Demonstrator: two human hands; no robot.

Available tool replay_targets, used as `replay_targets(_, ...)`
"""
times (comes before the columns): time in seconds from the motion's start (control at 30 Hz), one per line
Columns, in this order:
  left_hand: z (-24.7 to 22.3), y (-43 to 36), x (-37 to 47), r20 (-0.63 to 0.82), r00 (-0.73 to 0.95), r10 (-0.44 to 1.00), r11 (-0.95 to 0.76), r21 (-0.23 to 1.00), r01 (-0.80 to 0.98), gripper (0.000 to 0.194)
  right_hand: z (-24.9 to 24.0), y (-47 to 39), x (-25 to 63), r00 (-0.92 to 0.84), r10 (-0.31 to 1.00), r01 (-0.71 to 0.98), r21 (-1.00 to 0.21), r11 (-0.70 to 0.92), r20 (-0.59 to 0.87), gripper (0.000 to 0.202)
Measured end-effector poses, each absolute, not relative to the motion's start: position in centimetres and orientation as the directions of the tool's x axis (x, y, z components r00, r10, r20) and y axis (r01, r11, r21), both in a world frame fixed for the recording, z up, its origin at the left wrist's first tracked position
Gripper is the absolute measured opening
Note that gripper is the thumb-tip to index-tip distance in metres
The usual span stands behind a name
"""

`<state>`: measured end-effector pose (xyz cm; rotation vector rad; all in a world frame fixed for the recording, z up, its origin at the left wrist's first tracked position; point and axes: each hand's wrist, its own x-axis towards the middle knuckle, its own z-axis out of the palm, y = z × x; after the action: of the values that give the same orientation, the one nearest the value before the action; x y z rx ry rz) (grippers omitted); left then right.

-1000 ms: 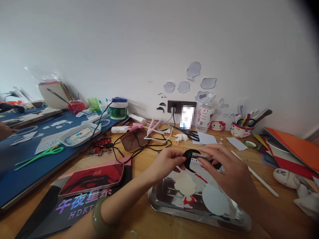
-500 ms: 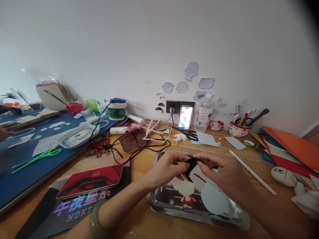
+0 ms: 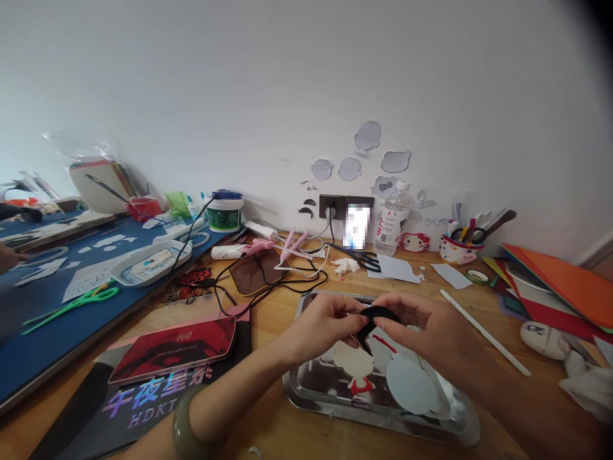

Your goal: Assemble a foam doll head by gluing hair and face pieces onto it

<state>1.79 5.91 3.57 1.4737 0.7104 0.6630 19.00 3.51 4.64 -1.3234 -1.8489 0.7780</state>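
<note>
A small black piece [image 3: 380, 314] is pinched between my two hands, above the back part of a metal tray [image 3: 345, 416]. My left hand [image 3: 330, 326], with a ring and a green bangle on that arm, grips its left side. The fingers of my right hand [image 3: 416, 322] are closed on its right side. Below them in the tray lie a cream cutout [image 3: 353, 363] with a red part at its lower end, a pale blue rounded cutout [image 3: 412, 383] and a thin red strip [image 3: 384, 343].
A white stick [image 3: 483, 332] and coloured sheets [image 3: 555, 275] lie right. Behind are a bottle [image 3: 393, 223], a pen holder [image 3: 460, 248] and pink glue guns [image 3: 292, 246] with cables. Left are a red box [image 3: 177, 348], green scissors [image 3: 90, 300] and, at the edge, another person's blurred hand [image 3: 7, 257].
The black piece has turned and shows a broader, curved surface between my fingers. My right fingers have shifted slightly along it, while my left hand has stayed nearly in place.
</note>
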Motion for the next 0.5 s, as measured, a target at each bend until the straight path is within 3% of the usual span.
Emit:
replay_targets(0.13,3.5,6.2,1.8,-0.037,0.613,0.789,0.01,0.999,0.048,0.016,4.8,3.8,19.4,-0.101,0.965,0.58,-0.774,0.255,0.243,0.017)
replay_targets(0.3,4.4,6.8,1.2,-0.075,0.422,0.904,0.053,0.997,0.062,0.013,5.8,5.5,23.1,0.25,0.906,0.375,-0.897,0.236,0.343,0.017)
replay_targets(0.4,4.6,7.1,0.9,-0.069,0.363,0.929,0.063,0.998,0.028,0.015,6.4,6.1,25.4,0.317,0.87,0.315,-0.907,0.279,0.378,0.016)
replay_targets(0.5,4.4,7.3,0.6,-0.059,0.319,0.946,0.072,0.997,-0.027,0.017,6.8,6.1,26.7,0.333,0.847,0.366,-0.884,0.289,0.415,0.019)
